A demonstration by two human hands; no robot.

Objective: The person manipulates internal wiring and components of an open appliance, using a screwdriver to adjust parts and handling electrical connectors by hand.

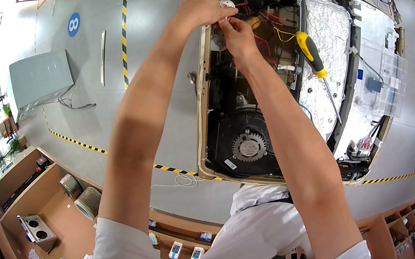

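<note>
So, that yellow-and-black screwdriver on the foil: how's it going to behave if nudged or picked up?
The screwdriver should stay stiff when lifted, given its straight, slim metal shaft. It probably balances toward the handle, which is much thicker. A nudge could roll or pivot it: the handle looks rounded and nothing visible clamps it on the crinkled foil.

Worn on the head of that person (143,253), the fisheye looks down and forward, close over the arms (144,97) entering at six o'clock; it takes in the opened machine (202,101), twelve to three, and floor (93,124) out toward nine.
</note>
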